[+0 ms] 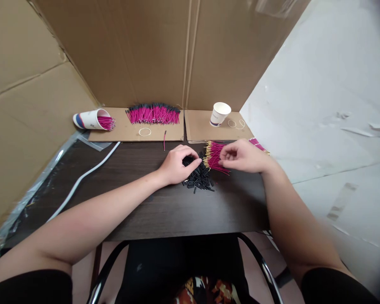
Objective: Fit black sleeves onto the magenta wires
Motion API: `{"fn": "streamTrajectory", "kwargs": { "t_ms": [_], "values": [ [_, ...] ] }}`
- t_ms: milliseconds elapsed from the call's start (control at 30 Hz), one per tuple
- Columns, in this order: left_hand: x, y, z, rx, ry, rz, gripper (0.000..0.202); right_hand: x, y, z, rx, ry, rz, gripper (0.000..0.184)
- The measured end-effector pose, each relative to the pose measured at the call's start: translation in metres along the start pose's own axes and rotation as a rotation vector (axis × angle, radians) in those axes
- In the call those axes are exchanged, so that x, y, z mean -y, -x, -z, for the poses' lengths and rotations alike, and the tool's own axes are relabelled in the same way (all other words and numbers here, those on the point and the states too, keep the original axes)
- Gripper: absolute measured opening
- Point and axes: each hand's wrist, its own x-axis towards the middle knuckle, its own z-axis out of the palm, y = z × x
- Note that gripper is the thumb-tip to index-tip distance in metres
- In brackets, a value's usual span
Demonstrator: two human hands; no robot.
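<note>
My left hand rests at the left side of a loose pile of short black tubes. Its thumb and index finger curve together over the pile, and whatever is between their tips is too small to make out. My right hand hovers at the right end of a heap of magenta wires with gold-coloured tips. Its fingers are curled in with the thumb close to the wires. Anything pinched there is hidden from me. The heap lies just right of the black tubes.
Behind, on cardboard, lie a row of magenta wires with black ends, rubber bands and an upright paper cup. A tipped cup holds more wires. One wire lies alone. A white cable crosses the left side.
</note>
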Motion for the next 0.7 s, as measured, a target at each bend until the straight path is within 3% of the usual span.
{"fn": "streamTrajectory", "kwargs": {
  "t_ms": [100, 300, 500, 633, 700],
  "values": [
    [-0.001, -0.001, 0.001, -0.019, 0.036, 0.018, 0.022, 0.018, -0.009, -0.025, -0.088, -0.073, 0.151, 0.020],
    [-0.001, 0.000, 0.002, 0.014, 0.054, 0.050, 0.030, 0.037, -0.031, -0.053, -0.170, 0.113, 0.292, 0.014],
    [0.002, 0.000, 0.001, -0.052, 0.121, 0.101, 0.031, 0.031, -0.035, -0.037, -0.190, 0.143, 0.308, 0.020],
    [0.002, 0.000, -0.001, -0.092, 0.099, 0.129, 0.031, -0.003, -0.034, -0.019, -0.437, 0.331, 0.246, 0.036],
    [0.002, 0.000, -0.001, -0.098, 0.079, 0.138, 0.031, -0.021, -0.035, -0.015, -0.451, 0.483, 0.213, 0.047]
  ]
}}
